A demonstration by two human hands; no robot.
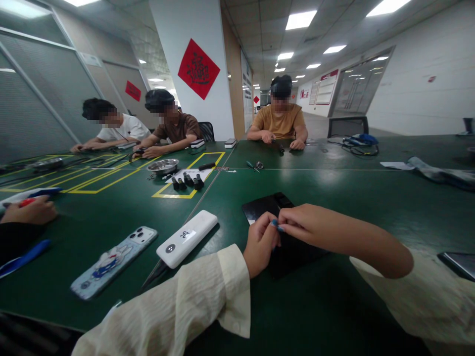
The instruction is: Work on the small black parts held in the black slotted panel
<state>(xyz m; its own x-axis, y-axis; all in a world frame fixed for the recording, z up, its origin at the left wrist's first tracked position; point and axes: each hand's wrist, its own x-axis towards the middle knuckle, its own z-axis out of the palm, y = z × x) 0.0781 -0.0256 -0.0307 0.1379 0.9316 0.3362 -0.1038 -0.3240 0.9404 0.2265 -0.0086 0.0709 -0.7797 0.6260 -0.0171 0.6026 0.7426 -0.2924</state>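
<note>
My left hand (261,241) and my right hand (298,222) meet fingertip to fingertip over a flat black glossy item (293,254) on the green table. Fingers on both hands are closed in a pinch. Blue shows at the fingertips; whether it is nail colour or a small object, I cannot tell. Whatever the fingers pinch, if anything, is hidden. Left of my left hand lies a white power bank (187,238) with a label on top. Beyond it is a phone in a light blue cartoon case (114,262).
Ahead on the table (352,198) are several black cylindrical parts (188,181), a metal bowl (163,166) and small tools (253,166). Cables (358,143) and cloth (441,170) lie at right. Several people sit around; a neighbour's hand (31,217) shows at far left. A dark device (460,264) lies right.
</note>
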